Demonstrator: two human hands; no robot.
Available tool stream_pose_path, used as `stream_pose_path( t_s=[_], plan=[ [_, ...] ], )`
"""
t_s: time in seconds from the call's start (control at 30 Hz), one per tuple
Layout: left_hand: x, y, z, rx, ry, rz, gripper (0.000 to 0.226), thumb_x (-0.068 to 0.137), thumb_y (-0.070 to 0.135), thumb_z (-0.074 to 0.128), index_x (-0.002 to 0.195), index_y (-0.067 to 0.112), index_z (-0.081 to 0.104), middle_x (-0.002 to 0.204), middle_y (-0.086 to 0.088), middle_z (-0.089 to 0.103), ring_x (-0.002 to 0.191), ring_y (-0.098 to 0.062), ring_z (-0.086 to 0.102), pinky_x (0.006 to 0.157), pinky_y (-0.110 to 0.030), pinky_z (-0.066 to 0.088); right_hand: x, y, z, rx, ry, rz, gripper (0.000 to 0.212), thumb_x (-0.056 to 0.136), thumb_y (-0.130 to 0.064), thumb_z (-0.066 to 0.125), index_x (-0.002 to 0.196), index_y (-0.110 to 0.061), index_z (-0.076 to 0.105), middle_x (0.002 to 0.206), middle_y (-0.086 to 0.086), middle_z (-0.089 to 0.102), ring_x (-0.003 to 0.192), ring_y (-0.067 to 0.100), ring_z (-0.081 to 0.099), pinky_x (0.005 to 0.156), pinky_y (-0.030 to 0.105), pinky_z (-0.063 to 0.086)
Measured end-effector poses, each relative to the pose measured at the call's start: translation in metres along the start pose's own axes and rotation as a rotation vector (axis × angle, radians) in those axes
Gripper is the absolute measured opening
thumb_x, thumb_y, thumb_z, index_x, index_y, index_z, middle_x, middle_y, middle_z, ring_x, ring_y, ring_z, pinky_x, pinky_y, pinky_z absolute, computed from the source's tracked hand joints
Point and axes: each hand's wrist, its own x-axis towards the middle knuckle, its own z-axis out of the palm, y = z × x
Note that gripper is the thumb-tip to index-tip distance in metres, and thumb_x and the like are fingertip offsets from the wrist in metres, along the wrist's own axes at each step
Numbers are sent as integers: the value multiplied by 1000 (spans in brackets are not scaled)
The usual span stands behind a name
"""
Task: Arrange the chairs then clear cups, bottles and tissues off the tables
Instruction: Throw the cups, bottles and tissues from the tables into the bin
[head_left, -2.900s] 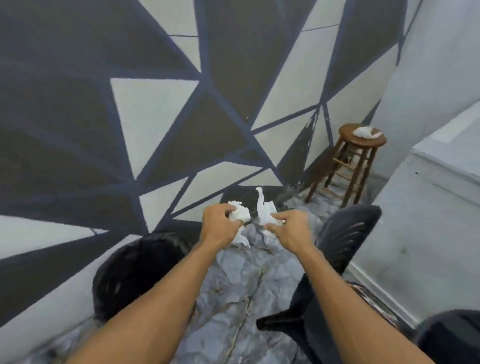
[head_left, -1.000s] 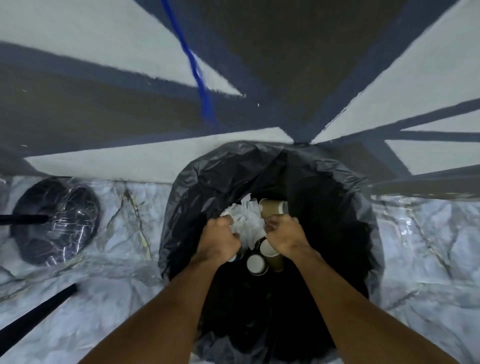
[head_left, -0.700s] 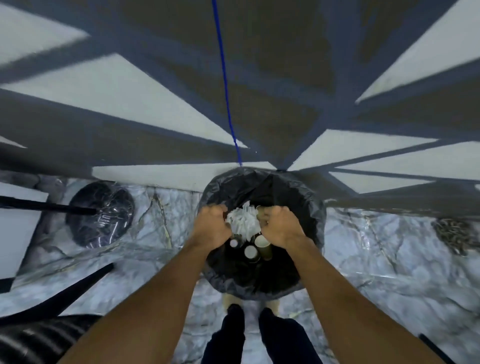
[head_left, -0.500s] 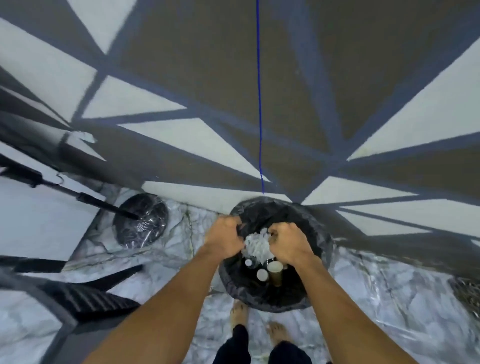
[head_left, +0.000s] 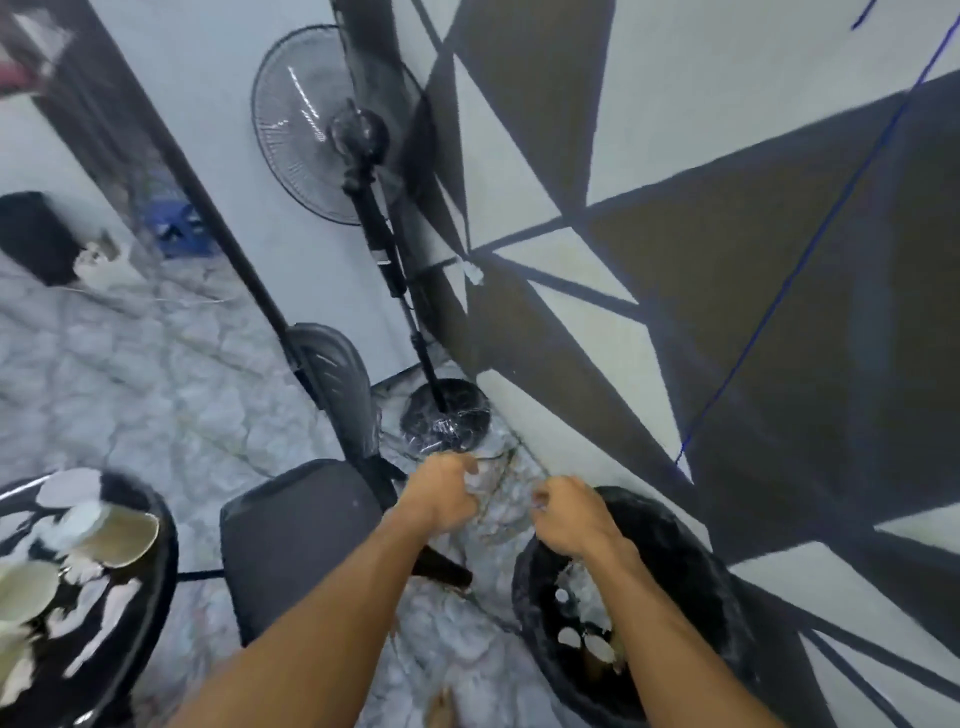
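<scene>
Head view: blur hides whether the curled left hand and right hand hold anything; bin contents partly covered.

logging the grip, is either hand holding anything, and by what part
Nothing that shows: left hand and right hand are curled but empty; tissues lie in the bin.

the left hand hangs with curled fingers over the marble-patterned floor. the right hand, also curled, is above the rim of a round bin lined with a black plastic bag, where paper cups and white crumpled tissues lie. a black plastic chair stands beside a round black table bearing tan paper cups.
</scene>
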Motion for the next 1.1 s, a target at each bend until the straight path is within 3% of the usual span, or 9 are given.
stream_pose_path(
  t_s=[0.27,0.47,0.67,0.97,1.1],
  plan=[
    [-105,-98,-32,-113,246,-241,29,70,24,65,97,18,71,102,0,70,100,-23,64,80,-34,53,-9,-131,49,-139,-131,-329,24,82,-19,55,101,-20,71,108,5,71,100,27,64,83,34,53],
    [-192,-164,-29,-193,357,-440,45,80,26,68,124,18,64,130,-2,62,124,-21,53,99,-36,48,-46,-212,106,-203,-243,-530,26,80,-31,56,100,-25,72,108,-1,71,106,24,64,88,36,54],
    [-280,-224,-18,-268,415,-584,48,78,26,69,125,17,65,129,-3,63,122,-21,57,100,-35,48,-93,-273,160,-252,-315,-668,31,87,-28,59,116,-23,70,120,2,68,112,24,61,93,35,52],
    [-390,-298,-13,-286,523,-743,43,76,19,65,119,21,67,118,1,66,113,-20,60,93,-35,52,-157,-349,236,-270,-415,-811,24,83,-14,56,102,-17,71,104,3,70,99,28,64,84,37,55],
    [-419,-327,-18,-344,581,-802,52,76,23,66,128,20,63,129,0,63,117,-19,60,98,-34,51,-171,-379,259,-273,-452,-870,47,83,-13,53,129,-20,63,134,3,60,125,25,54,101,37,47]
  ],
)
